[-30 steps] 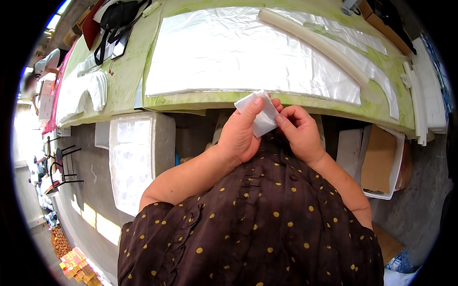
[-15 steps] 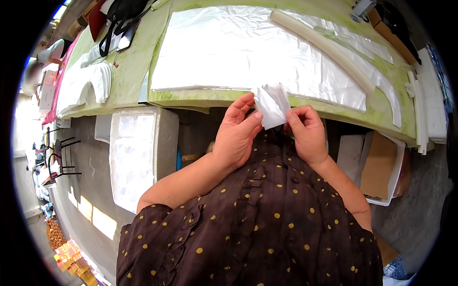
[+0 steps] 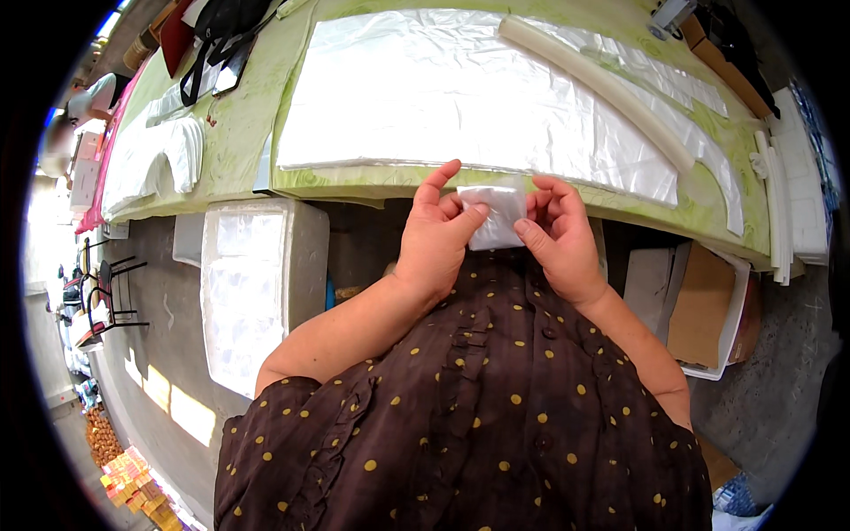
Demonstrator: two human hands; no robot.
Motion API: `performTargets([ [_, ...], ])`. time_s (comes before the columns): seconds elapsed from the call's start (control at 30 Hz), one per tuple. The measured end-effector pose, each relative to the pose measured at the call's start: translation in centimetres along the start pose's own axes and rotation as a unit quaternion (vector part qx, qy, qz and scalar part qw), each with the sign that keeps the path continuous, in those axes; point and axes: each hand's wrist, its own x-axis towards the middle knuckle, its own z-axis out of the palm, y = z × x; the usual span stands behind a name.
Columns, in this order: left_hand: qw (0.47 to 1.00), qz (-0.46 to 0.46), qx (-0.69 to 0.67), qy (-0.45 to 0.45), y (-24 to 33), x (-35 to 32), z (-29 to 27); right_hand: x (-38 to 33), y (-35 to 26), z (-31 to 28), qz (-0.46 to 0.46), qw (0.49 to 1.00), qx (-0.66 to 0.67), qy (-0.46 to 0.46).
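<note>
Between my two hands is a small folded square of white, slightly see-through plastic film (image 3: 498, 219), held just off the near edge of the table. My left hand (image 3: 435, 234) pinches its left side with the thumb in front, the index finger stretched upward. At the square's right side my right hand (image 3: 562, 239) grips with the thumb in front and the other fingers curled behind. Beyond my hands, a wide stack of flat white plastic sheets (image 3: 398, 97) lies on the table, with a long pale tube or roll (image 3: 598, 93) resting across its right part.
The table has a green patterned cover (image 3: 243, 146). At its left lie white plastic pieces (image 3: 159, 164), a black bag (image 3: 221, 31) and a phone (image 3: 232, 71). A clear-fronted white bin (image 3: 248, 288) stands below left, a white box with cardboard (image 3: 699, 305) below right. Chairs (image 3: 111, 292) stand far left.
The plastic square has come down a little and now looks flatter and neater. My left index finger has stretched upward, and my right fingers have risen at its right side.
</note>
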Motion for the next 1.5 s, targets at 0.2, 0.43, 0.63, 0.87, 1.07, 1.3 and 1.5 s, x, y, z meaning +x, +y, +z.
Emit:
performTargets([
  [0.2,0.994,-0.005,0.094,-0.063,-0.5,-0.3,-0.1,0.4,-0.2,-0.6,-0.002,0.999,-0.029,0.013],
  [0.43,0.996,0.022,0.046,-0.071,-2.0,-0.2,-1.3,0.0,0.6,-1.0,0.006,0.998,0.005,0.064],
  [0.63,0.991,-0.007,0.125,-0.038,-1.7,-0.3,-1.8,0.2,2.2,-2.2,0.003,0.998,0.000,0.055],
  [0.87,0.983,-0.002,0.185,0.008,0.8,-0.9,-3.9,0.6,1.8,-1.7,-0.011,0.999,0.040,0.032],
  [1.07,0.944,0.088,0.268,0.169,13.4,-2.0,-17.7,0.4,2.2,-2.9,0.027,0.994,0.102,-0.011],
  [1.3,0.848,0.009,0.363,0.386,21.8,-4.6,-31.4,0.9,2.7,-1.8,0.054,0.995,0.068,-0.051],
  [1.5,0.906,-0.024,0.287,0.310,19.8,-5.0,-30.5,0.7,3.2,-2.2,0.059,0.996,0.042,-0.052],
])
